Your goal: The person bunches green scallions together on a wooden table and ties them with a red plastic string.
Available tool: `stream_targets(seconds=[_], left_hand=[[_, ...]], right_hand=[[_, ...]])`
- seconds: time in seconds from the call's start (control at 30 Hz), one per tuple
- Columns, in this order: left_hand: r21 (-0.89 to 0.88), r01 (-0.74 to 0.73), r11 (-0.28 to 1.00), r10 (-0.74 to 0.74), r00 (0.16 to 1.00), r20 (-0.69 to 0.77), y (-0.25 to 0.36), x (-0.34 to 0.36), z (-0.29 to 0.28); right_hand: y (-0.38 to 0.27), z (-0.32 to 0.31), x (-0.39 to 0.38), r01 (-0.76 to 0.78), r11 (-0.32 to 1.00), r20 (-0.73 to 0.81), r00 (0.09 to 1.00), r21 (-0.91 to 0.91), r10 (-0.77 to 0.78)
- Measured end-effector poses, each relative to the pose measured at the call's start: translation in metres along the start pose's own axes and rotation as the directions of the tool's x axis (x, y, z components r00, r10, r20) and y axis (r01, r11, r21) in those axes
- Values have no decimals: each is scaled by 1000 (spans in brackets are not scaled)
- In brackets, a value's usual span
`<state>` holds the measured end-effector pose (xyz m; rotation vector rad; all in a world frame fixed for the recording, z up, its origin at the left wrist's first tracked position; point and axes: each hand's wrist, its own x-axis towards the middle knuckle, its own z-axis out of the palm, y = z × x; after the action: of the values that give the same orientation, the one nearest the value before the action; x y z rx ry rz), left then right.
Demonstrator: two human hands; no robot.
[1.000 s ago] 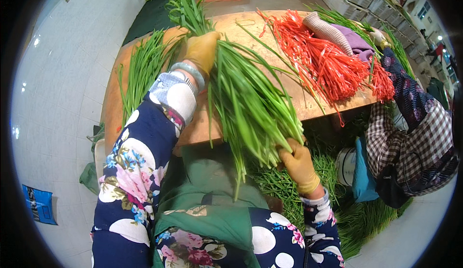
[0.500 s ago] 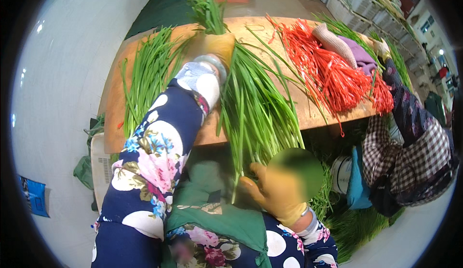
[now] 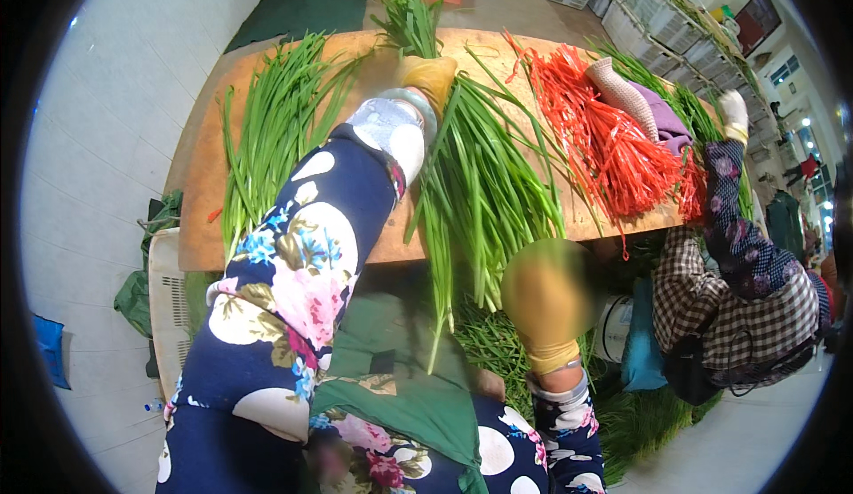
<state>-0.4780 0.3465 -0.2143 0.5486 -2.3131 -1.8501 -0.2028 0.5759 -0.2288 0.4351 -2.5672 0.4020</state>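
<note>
Left hand (image 3: pixel 429 76) in yellow glove grips chive bunch (image 3: pixel 475 183) at its far end on tabletop (image 3: pixel 200 192). Right hand (image 3: pixel 546 303) blurred near the bunch's hanging tips, grip unclear. Red ties (image 3: pixel 604 139) beside.

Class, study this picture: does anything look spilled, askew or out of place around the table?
Yes. Loose chives lie below the table edge, near the right hand, instead of on top. The bunch under the left hand overhangs the front edge, tips drooping. The red ties also spill over the edge.
</note>
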Motion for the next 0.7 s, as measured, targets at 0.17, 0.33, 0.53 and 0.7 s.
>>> stream_targets(seconds=[0.17, 0.33, 0.53, 0.7], left_hand=[[297, -164, 941, 181, 983, -28, -16, 9, 3], [128, -100, 987, 97, 995, 31, -25, 18, 6], [3, -36, 999, 36, 999, -5, -14, 7, -3], [-156, 57, 986, -51, 998, 41, -14, 11, -2]], right_hand=[[11, -32, -43, -191, 951, 174, 973, 241, 151], [-30, -96, -28, -558, 527, 538, 816, 641, 209], [-72, -20, 21, 126, 992, 267, 955, 17, -126], [-44, -3, 27, 33, 999, 64, 997, 4, -34]])
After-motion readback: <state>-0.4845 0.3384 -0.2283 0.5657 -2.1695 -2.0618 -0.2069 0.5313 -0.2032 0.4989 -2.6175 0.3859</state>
